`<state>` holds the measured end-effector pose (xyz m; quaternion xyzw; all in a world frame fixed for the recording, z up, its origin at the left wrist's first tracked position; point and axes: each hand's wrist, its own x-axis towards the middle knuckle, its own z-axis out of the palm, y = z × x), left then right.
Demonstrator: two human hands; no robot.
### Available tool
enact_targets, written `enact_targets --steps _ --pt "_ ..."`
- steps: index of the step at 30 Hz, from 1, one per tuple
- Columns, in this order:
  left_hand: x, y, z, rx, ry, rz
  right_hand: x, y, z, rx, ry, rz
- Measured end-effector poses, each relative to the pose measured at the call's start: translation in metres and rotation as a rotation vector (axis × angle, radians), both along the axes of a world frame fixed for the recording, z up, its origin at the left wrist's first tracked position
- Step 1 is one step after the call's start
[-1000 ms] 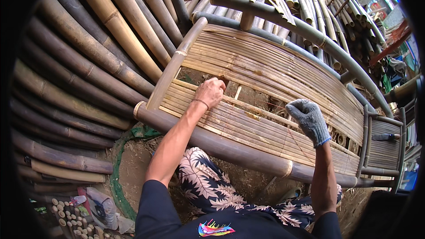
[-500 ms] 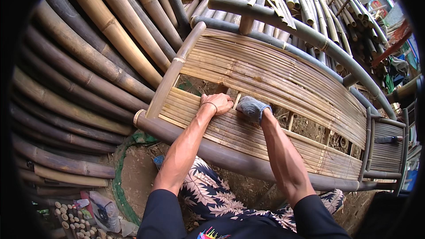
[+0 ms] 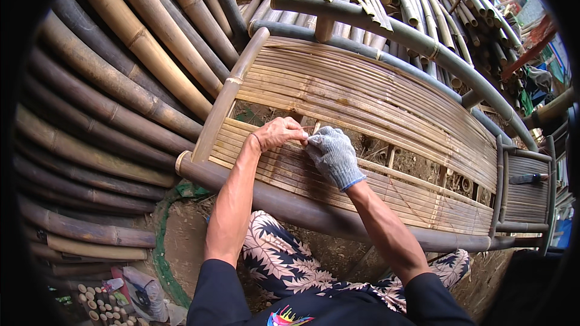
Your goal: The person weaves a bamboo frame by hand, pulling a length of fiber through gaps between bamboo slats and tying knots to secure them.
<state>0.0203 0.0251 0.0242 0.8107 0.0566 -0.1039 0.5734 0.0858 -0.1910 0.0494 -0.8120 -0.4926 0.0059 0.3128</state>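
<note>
My bare left hand (image 3: 280,133) is closed, its thumb and fingertips pinched together just above the bamboo slats (image 3: 284,166) of a bench seat. Against those fingertips my right hand (image 3: 331,152), in a grey knitted glove with a blue cuff, is closed too. A thin brownish strand seems to show by the fingertips, but what each hand grips is too small to make out. Under the hands, a long gap with short crosspieces (image 3: 391,156) parts the near slats from the wide far panel of slats (image 3: 362,99). A thick dark bamboo pole (image 3: 290,202) forms the seat's near edge.
Large bamboo poles (image 3: 121,102) fan out on the left. Behind the bench's curved back rail (image 3: 417,30) lie piles of cut bamboo (image 3: 417,0). A dark-handled tool (image 3: 527,178) rests on a smaller slatted surface at right. Cut bamboo pieces (image 3: 99,308) and a plastic bag (image 3: 145,293) sit lower left.
Both hands have risen from the gap and come toward me, a little to the left. Their fingertips now meet, where before they were down at the slats' edge. The view has shifted slightly.
</note>
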Motion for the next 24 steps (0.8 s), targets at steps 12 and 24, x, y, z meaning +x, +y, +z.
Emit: enact_targets --steps 12,24 --pt "-0.022 -0.037 -0.014 0.821 -0.143 -0.050 -0.025 -0.122 0.097 0.274 0.579 0.349" --pt "-0.008 -0.032 -0.005 0.742 0.189 -0.092 -0.006 -0.041 0.076 -0.833 0.471 0.034"
